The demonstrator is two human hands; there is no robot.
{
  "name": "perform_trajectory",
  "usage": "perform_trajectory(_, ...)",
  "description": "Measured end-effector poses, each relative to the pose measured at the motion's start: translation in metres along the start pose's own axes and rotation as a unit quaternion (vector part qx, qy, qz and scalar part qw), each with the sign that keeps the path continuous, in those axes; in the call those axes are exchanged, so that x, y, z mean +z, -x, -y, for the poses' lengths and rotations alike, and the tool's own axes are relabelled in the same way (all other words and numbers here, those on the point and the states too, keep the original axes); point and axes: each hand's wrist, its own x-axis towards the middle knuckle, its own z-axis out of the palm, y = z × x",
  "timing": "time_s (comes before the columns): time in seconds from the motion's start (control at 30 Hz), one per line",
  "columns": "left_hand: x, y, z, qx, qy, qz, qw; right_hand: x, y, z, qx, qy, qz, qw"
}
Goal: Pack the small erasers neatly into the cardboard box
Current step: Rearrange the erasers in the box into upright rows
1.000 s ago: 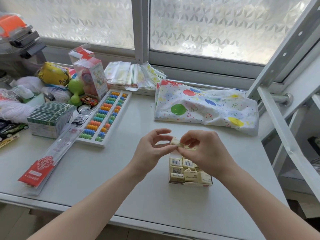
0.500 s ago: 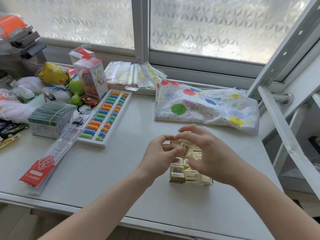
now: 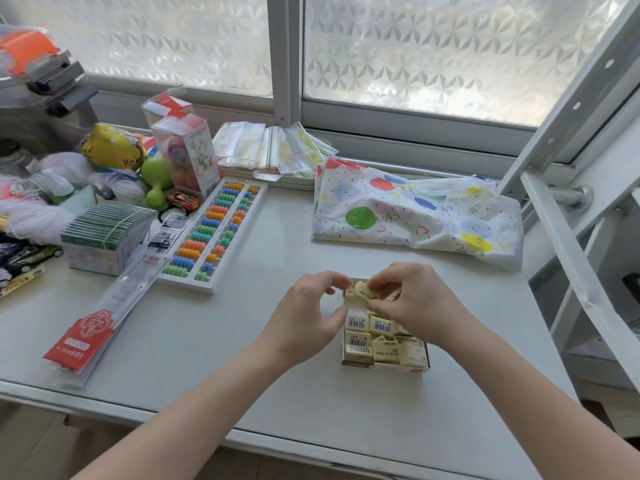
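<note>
A small open cardboard box (image 3: pixel 384 366) sits on the grey table near the front, holding several cream erasers (image 3: pixel 381 326) with barcode labels, some upright and some tilted. My right hand (image 3: pixel 415 303) hovers over the box's far end and pinches one tilted cream eraser (image 3: pixel 363 289) between thumb and fingers. My left hand (image 3: pixel 306 315) is just left of the box with curled fingers, its fingertips close to that eraser; whether they touch it I cannot tell. The box's far part is hidden by my right hand.
A colourful abacus (image 3: pixel 211 233) and a long red-labelled packet (image 3: pixel 104 313) lie to the left. A balloon-print bag (image 3: pixel 415 213) lies behind the box. Toys, a stack of green-edged packs (image 3: pixel 104 233) and boxes crowd the far left. A white metal frame (image 3: pixel 568 216) stands at right.
Both hands have come down from above the box to its far end. The eraser, earlier held by both hands, is now pinched by my right hand low over the box.
</note>
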Motion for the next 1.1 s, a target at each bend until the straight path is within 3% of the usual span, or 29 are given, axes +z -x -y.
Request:
perform_trajectory(0.2, 0.005, 0.0, 0.005, 0.022, -0.008, -0.007, 1.0, 0.017, -0.004, 0.001, -0.002, -0.017, 0.023, 1.0)
perform_trajectory(0.37, 0.005, -0.001, 0.001, 0.056, -0.083, -0.018, 0.995, 0.017, -0.012, 0.005, -0.006, 0.139, 0.06, 0.989)
perform_trajectory(0.5, 0.004, -0.001, -0.001, 0.093, -0.158, -0.015, 0.983, 0.021, -0.024, 0.017, 0.015, 0.193, 0.076, 0.978)
perform_trajectory(0.73, 0.003, -0.003, -0.007, 0.108, -0.198, 0.007, 0.974, -0.002, -0.022, 0.008, 0.007, 0.123, 0.148, 0.981)
perform_trajectory(0.87, 0.003, -0.006, -0.01, 0.117, -0.207, 0.041, 0.971, -0.037, -0.015, 0.002, 0.03, 0.085, 0.112, 0.99)
perform_trajectory(1.1, 0.016, -0.004, -0.016, 0.145, -0.173, 0.064, 0.972, -0.044, 0.016, -0.001, 0.034, 0.171, 0.183, 0.968)
